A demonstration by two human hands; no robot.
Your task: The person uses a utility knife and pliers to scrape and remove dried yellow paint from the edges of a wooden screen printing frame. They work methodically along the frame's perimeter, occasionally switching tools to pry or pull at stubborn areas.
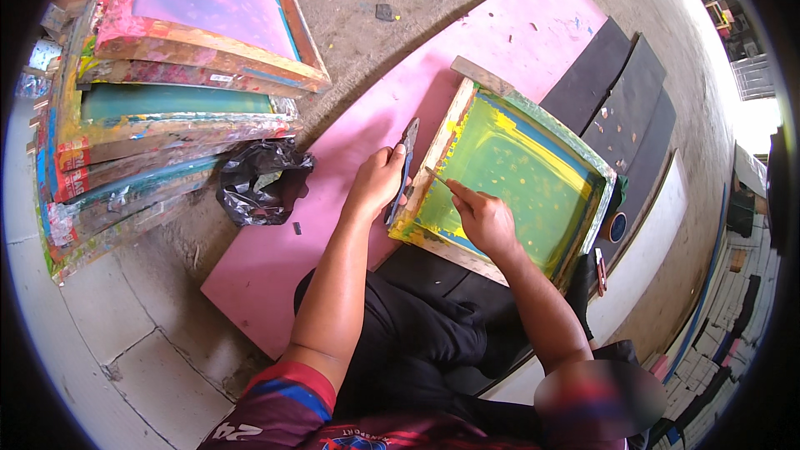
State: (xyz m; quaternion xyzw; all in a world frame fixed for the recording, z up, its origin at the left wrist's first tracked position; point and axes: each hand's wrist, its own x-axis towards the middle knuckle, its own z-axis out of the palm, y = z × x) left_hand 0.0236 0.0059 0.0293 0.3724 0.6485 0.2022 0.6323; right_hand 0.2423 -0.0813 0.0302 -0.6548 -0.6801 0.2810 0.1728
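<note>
A screen-printing frame (492,265) with green mesh and yellow paint smears lies in front of me, tilted to the right. My left hand (381,179) is closed round pliers (411,132), metal jaws pointing away and dark blue handles toward me, beside the frame's left wooden bar. In my right hand (485,218), over the mesh, is a thin pointed tool (437,176); its tip reaches the paint-spotted left bar. Most of that tool is hidden by my fingers, so I cannot tell its exact kind.
Paint-stained screen frames (208,57) are stacked at the left, near a black plastic bag (260,187). A pink board (533,29) and dark sheets (587,75) lie underneath and beyond. At the right are a small round container (616,227) and a red cutter (600,271).
</note>
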